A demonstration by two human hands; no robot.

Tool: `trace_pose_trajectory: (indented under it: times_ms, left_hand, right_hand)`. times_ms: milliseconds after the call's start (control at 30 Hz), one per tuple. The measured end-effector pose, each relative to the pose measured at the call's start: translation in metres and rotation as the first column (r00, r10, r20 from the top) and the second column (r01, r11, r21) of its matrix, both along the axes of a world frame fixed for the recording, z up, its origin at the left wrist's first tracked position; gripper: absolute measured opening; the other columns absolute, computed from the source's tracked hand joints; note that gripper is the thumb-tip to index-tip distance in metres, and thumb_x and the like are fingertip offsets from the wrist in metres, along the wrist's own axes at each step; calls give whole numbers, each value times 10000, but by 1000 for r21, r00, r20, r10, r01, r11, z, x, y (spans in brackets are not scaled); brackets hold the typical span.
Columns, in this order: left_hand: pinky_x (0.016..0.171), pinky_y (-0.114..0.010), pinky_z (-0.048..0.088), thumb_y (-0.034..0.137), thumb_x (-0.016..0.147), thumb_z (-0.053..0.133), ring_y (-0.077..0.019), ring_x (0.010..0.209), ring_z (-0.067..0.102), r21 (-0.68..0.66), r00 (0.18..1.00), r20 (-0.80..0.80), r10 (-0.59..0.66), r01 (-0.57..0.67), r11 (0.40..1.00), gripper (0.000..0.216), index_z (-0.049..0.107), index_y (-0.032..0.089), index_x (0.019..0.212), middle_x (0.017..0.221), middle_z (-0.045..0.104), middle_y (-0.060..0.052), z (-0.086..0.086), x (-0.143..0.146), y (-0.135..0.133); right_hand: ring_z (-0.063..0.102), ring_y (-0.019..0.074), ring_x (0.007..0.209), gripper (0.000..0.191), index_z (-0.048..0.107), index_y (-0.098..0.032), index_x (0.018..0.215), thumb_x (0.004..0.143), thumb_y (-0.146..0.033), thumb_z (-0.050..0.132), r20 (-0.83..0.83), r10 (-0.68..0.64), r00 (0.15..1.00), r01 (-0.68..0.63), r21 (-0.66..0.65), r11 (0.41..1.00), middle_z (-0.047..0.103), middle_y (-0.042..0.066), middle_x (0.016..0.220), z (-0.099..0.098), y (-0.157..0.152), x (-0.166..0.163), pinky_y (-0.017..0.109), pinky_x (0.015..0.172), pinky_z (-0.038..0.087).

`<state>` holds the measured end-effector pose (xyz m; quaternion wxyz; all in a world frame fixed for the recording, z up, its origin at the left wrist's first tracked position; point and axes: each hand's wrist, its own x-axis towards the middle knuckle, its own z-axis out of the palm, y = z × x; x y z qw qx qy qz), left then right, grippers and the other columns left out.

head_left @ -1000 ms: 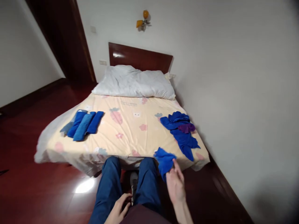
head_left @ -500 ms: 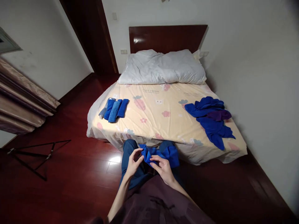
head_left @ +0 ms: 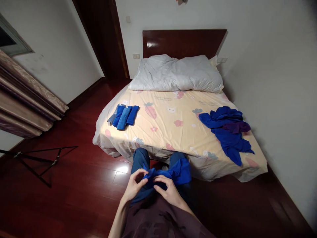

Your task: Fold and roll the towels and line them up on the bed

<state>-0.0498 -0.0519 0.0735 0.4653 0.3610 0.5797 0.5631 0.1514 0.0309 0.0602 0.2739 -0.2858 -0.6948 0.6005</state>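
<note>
A crumpled blue cloth (head_left: 182, 172), like a small towel, lies across my knees, its right end spread over the right thigh. My left hand (head_left: 135, 185) pinches its left end between thumb and fingers. With curved fingers, my right hand (head_left: 169, 190) grips the bunched middle of the cloth, thumb lower than the fingertips. Part of the cloth between the hands is in shadow. On the left of the bed lie several rolled blue cloths (head_left: 124, 118) side by side. A loose heap of blue cloths (head_left: 229, 142) with a purple cloth (head_left: 236, 127) among them lies on the right.
The bed (head_left: 165, 132) with a patterned yellow sheet stands right before my knees. A grey-white quilt (head_left: 175, 73) lies at the headboard (head_left: 184, 43). Black tripod legs (head_left: 41, 162) stand on the floor at the left, near a curtain (head_left: 27, 102).
Both hands have come lower and closer to my body with the blue cloth, the left one also moving left. The cloth is drawn out flatter between them. The view has shifted slightly.
</note>
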Motion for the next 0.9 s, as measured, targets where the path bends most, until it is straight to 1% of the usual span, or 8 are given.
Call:
trace_pose_trajectory:
  times_ms: [167,233,333,433,500,633,767,900]
  left_hand:
    - [723,-308,413,677,640,871,-183,802,496,99,978,188,87,-107,989,580,581,198,790,867,528,-42,4,-6,-7]
    - [723,-309,413,631,634,882,-179,797,474,95,949,305,76,-110,989,579,515,205,771,846,486,-30,8,-3,-6]
    - [716,-303,413,537,679,863,-165,766,441,115,907,418,40,-96,989,531,449,217,769,798,419,-5,11,2,-3]
    - [665,-275,376,524,704,851,-142,707,387,133,936,349,38,-89,987,531,420,221,769,753,383,18,8,2,-3]
    - [650,-259,349,523,732,849,-133,693,370,96,980,192,58,-77,992,518,432,219,781,742,389,28,4,-1,-5]
    - [658,-244,332,510,732,875,-126,699,391,-18,993,-69,98,-99,995,488,504,210,834,742,426,40,0,-11,-8]
    - [618,-235,314,520,721,881,-121,655,389,-103,986,-110,126,-137,985,457,591,201,871,702,430,52,4,-19,-6]
    - [613,-237,326,530,763,846,-121,645,408,-87,972,-134,195,-207,974,403,648,180,794,679,471,32,3,-24,-5]
  right_hand:
    - [614,281,1354,355,739,-301,1321,980,-298,641,-10,-199,980,199,115,973,684,86,1420,13,28,-1,500,1189,469]
    - [519,296,1462,494,670,-335,1428,943,-240,662,50,-65,997,56,175,983,619,69,1513,15,36,-1,551,1254,388]
    - [483,315,1498,628,620,-344,1484,878,-207,715,139,221,965,-237,110,965,577,65,1559,8,41,-2,574,1276,352]
    - [525,322,1463,766,572,-332,1528,803,-217,793,153,278,948,-286,28,958,568,72,1568,-8,39,-4,547,1273,364]
    - [602,318,1376,709,651,-329,1452,774,-177,795,173,251,952,-262,42,964,656,68,1474,-18,37,-6,523,1236,413]
    - [702,276,1102,398,821,-290,1097,812,-73,648,181,148,972,-178,163,971,798,57,1142,-24,37,-6,457,1049,536]
    - [672,257,1032,229,792,-263,891,841,-94,647,102,-21,995,-8,275,961,778,58,1057,-14,42,1,432,968,529]
    - [635,243,925,182,709,-258,779,802,-82,668,58,-79,995,53,361,931,716,45,908,1,46,10,405,884,513]
